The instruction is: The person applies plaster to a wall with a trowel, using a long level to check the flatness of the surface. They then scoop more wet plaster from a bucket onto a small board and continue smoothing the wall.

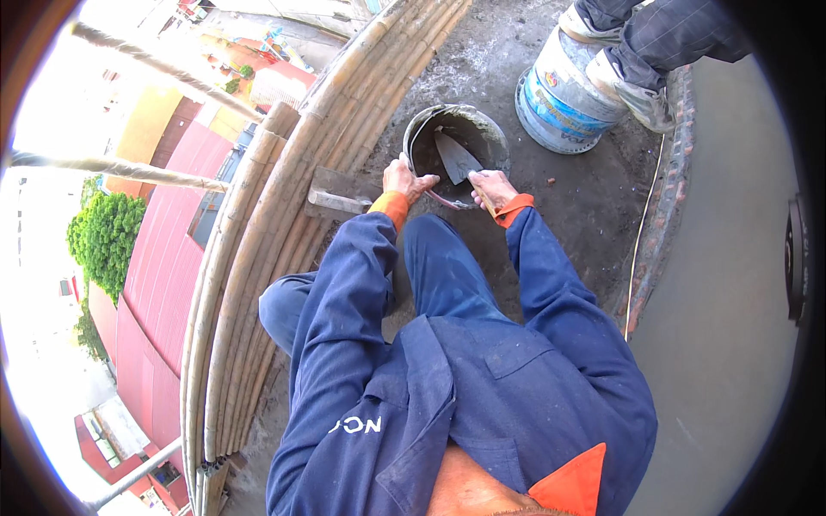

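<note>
A round bucket (502, 138) caked with grey mortar stands in front of my knees, and some dark material shows inside it. My left hand (404, 182) is closed on its near left rim, with the thumb pointing right. In my right hand (494, 187) is the wooden handle of a pointed trowel (456, 158). Its grey blade points up and left inside the bucket. Just left of my left hand lies a flat plastering trowel (339, 203) with a pale handle, beside the bamboo poles.
Bundled bamboo poles (249, 249) curve along the platform's left edge, with red roofs (172, 258) far below. At upper right, a person's shoes (626, 90) rest on a white and blue pail (564, 96). A thin pale line (647, 206) runs beside the brick edge and grey wall (731, 258).
</note>
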